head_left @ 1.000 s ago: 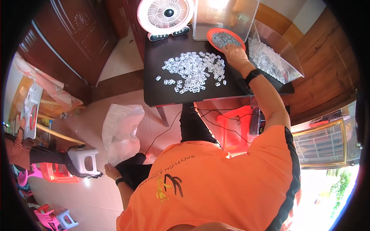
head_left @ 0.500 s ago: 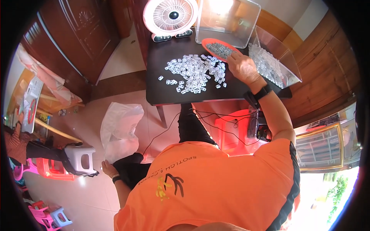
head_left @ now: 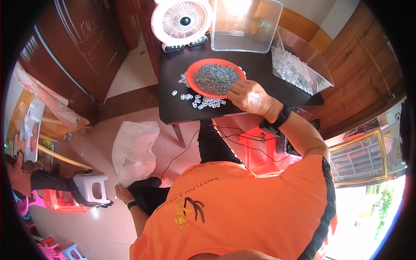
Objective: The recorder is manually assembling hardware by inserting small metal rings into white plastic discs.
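My right hand (head_left: pixel 251 96) grips the near right rim of a round orange-red plate (head_left: pixel 189 78), its fingers closed on the edge. The plate carries a heap of small grey metal pieces (head_left: pixel 216 79), too fine to tell the kind. It hangs over the black table and hides most of a pile of small whitish plastic pieces with dark spots (head_left: pixel 209 103); some show around its rim. My left hand (head_left: pixel 125 193) is low at the left, beside my dark-clad knee and the lower end of a white sack (head_left: pixel 135 149); its fingers look stretched out, with nothing visible in them.
On the black table (head_left: pixel 255 69) stand a pink-white fan (head_left: pixel 185 21), an upright clear plastic box (head_left: pixel 240 45) and a clear bin (head_left: pixel 318 78) of whitish pieces. Cables (head_left: pixel 182 151) and a red stool (head_left: pixel 255 145) are below. Another person (head_left: pixel 21 175) sits far left near stools (head_left: pixel 91 190).
My right hand has brought the plate left and nearer, from beside the clear box to over the pile of whitish pieces. My left hand has barely moved.
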`<state>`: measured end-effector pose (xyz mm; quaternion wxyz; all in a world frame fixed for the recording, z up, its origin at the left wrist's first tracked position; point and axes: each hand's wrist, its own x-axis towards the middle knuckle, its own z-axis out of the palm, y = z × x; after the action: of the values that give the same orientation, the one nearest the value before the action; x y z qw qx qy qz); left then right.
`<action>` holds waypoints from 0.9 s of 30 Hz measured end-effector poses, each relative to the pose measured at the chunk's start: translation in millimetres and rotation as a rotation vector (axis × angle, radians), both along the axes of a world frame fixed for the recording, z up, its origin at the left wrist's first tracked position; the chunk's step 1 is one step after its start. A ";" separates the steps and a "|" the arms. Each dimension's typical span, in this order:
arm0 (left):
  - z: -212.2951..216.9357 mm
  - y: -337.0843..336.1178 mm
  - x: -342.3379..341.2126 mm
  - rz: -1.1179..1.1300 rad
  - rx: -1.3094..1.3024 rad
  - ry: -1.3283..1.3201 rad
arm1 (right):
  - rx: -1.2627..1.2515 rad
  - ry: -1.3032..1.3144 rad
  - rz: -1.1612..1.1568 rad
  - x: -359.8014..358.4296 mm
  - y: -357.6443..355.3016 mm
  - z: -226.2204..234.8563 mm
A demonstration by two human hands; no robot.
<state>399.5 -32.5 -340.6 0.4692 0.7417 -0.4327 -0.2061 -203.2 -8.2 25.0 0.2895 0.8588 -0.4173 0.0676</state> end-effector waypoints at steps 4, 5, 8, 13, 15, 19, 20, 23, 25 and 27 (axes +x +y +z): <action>-0.2 6.0 0.7 0.004 0.040 -0.075 | 0.059 -0.022 -0.028 -5.8 1.5 -6.8; 10.5 9.8 -5.5 0.010 0.050 -0.079 | 0.058 -0.022 -0.025 -6.3 1.8 -6.3; 10.0 10.4 -5.8 0.017 0.030 -0.100 | 0.143 -0.145 -0.017 -6.8 2.8 2.2; 11.6 11.7 -5.5 0.029 -0.007 -0.150 | 0.147 -0.482 -0.141 -21.9 -16.6 39.5; 10.3 11.5 -4.7 0.024 0.036 -0.119 | 0.197 -0.790 -0.376 -39.2 -43.3 69.8; 29.8 -2.8 -27.0 0.017 -0.033 -0.071 | 0.197 -1.391 -0.460 -123.4 -133.7 108.9; 30.6 -7.0 -31.7 0.018 -0.011 -0.045 | 0.190 -1.547 -0.410 -140.0 -149.6 115.2; 29.7 -9.8 -38.4 0.025 -0.019 -0.070 | 0.191 -1.878 -0.304 -162.8 -197.5 130.1; 32.6 -14.5 -42.2 -0.004 0.082 -0.063 | 0.121 -2.001 -0.258 -164.1 -212.2 138.5; 32.5 -14.7 -44.1 -0.004 0.082 -0.109 | 0.154 -2.041 -0.196 -167.2 -230.0 141.3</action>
<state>355.3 -47.2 -308.1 0.4138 0.7695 -0.4503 -0.1837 -370.4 -238.2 166.3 -0.2548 0.3705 -0.5360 0.7145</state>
